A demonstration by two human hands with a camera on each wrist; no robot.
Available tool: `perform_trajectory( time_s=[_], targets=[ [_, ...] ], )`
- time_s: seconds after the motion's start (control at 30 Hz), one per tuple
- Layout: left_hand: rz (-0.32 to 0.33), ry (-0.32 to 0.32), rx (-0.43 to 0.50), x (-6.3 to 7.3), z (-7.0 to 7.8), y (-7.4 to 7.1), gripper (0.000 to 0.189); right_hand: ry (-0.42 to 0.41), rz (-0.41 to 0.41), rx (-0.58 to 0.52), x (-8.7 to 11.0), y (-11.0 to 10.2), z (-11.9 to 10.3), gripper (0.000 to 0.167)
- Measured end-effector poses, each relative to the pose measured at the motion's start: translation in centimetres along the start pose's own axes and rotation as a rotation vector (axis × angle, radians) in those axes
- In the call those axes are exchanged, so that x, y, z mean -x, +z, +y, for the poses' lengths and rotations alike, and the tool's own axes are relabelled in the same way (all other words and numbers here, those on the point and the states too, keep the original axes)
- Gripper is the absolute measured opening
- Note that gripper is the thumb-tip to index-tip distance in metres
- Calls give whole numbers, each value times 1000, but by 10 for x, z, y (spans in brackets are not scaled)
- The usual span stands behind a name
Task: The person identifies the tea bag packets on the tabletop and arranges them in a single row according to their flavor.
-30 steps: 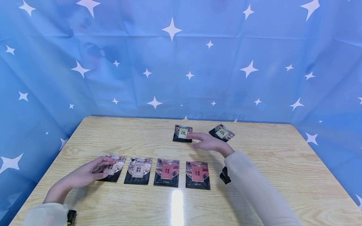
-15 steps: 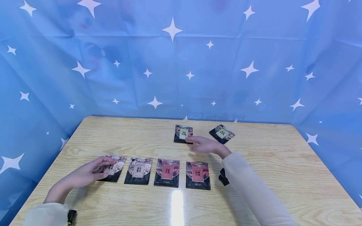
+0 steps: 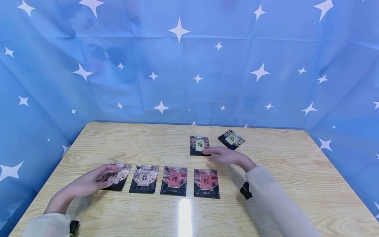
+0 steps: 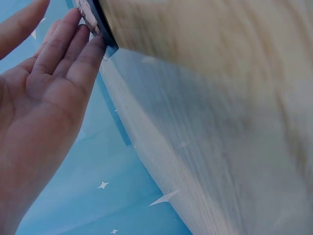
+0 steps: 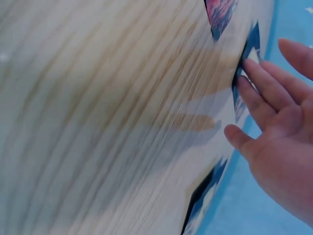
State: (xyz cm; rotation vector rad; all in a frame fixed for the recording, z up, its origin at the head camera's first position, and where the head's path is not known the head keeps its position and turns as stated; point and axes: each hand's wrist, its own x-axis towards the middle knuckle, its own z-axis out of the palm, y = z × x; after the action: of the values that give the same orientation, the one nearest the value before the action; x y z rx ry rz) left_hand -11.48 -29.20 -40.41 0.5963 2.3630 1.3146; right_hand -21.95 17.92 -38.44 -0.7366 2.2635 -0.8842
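My right hand touches the lower right part of a dark tea packet with a pale green label lying flat at the back of the table. In the right wrist view the fingers of that hand are nearly straight, with tips on the packet. My left hand rests its fingertips on the leftmost tea packet, a flowered one with a pinkish label. From the left wrist the fingers look extended, tips at the packet's edge.
A second green-label packet lies tilted at the back right. In the front row, a pink-label flowered packet and two red-label packets, the left one and the right one, lie on the wooden table. A starred blue cloth hangs behind.
My right hand has slid the green-label packet to the right and slightly nearer me, fingertips staying on it. The left hand and the other packets have not moved.
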Motion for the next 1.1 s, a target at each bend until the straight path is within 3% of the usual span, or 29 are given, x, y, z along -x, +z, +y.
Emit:
perform_trajectory(
  time_s=[0.47, 1.1],
  targets=[
    [-5, 6, 31, 0, 1, 0, 43, 40, 29, 18, 48, -3, 21, 44],
    [-18, 14, 47, 1, 2, 0, 43, 16, 14, -33, 122, 5, 41, 46]
  ],
)
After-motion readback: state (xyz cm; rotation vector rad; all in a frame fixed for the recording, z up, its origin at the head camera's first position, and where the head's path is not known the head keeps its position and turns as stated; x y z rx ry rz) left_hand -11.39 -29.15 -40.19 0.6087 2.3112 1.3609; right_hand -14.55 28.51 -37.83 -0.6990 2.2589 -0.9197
